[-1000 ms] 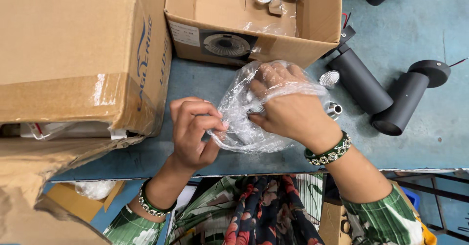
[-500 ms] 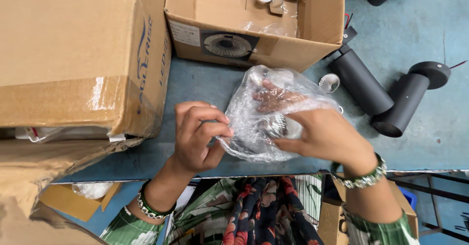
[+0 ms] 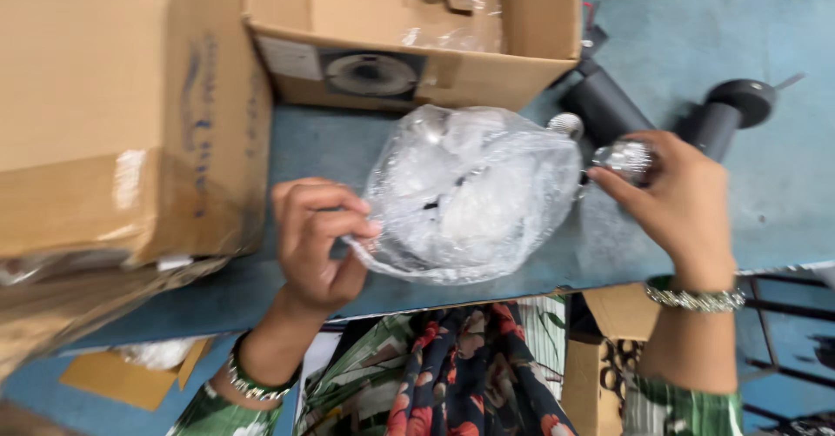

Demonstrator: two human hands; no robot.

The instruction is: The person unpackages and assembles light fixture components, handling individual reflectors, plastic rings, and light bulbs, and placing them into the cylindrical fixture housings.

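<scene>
blue bench: my left hand [image 3: 315, 243] pinches the flimsy, slippery plastic bag [image 3: 470, 194] at its edge; right hand [image 3: 683, 201] fingers clamp a small shiny part [image 3: 626, 159].

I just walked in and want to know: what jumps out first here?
A crinkly clear plastic bag of whitish parts sits mid-table, its edge pinched by the left hand. The right hand holds a small shiny metal piece beside it. Behind stands an open cardboard box, with black cylinders at right.

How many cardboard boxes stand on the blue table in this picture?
2: a large closed box at the left edge, and an open box at the top centre, behind the clear plastic bag. Others may lie outside the frame.
</scene>
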